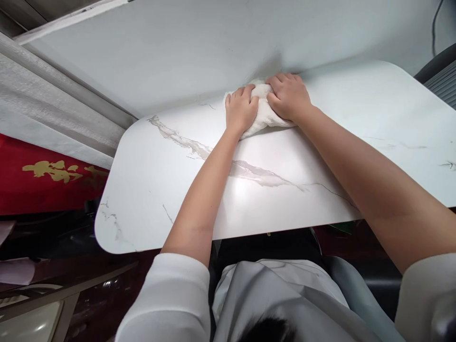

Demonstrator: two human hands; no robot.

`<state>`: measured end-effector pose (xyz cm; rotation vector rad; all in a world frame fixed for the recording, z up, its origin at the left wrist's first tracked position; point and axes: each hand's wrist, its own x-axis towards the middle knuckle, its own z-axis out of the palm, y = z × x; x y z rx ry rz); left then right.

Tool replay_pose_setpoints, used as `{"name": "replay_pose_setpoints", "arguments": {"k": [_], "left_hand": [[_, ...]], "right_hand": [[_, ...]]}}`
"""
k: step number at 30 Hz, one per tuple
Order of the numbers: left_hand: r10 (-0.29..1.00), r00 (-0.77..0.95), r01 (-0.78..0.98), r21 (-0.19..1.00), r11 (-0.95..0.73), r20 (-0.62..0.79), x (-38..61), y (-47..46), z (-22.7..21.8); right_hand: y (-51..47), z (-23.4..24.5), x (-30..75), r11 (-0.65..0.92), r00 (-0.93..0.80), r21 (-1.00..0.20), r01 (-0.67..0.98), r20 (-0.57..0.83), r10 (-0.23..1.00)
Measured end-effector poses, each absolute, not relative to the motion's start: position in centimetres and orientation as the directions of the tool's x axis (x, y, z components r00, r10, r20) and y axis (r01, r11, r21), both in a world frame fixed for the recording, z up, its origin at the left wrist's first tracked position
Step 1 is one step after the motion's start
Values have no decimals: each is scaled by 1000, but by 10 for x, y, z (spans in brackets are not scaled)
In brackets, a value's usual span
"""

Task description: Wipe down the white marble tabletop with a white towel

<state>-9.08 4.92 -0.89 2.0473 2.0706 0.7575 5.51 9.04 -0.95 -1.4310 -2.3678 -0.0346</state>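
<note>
Left hand [242,110], right hand [290,96]: both gripping white cloth [264,113] | cloth on marbled tabletop [171,175], by wall [185,57] | work under way; amount done or left: cannot tell

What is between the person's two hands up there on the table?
In the head view, a bunched white cloth lies on the marble-patterned tabletop, spanning the gap between left hand and right hand.
</note>
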Motion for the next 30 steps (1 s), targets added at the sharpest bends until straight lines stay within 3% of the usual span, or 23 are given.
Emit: {"name": "replay_pose_setpoints", "arguments": {"k": [4, 14, 25, 30], "left_hand": [[967, -41, 905, 420, -71, 252, -87, 23, -9], [965, 48, 914, 378, -147, 259, -72, -71, -1], [969, 144, 944, 266, -196, 202, -58, -180, 1], [973, 136, 944, 274, -185, 186, -57, -190, 3]], "right_hand": [[69, -15, 61, 496, -411, -222, 839, 339, 846], [-34, -12, 78, 514, -449, -91, 853, 377, 810], [-137, -1, 102, 623, -575, -36, 781, 347, 741], [-146, 3, 98, 573, -541, -57, 818, 262, 799]]}}
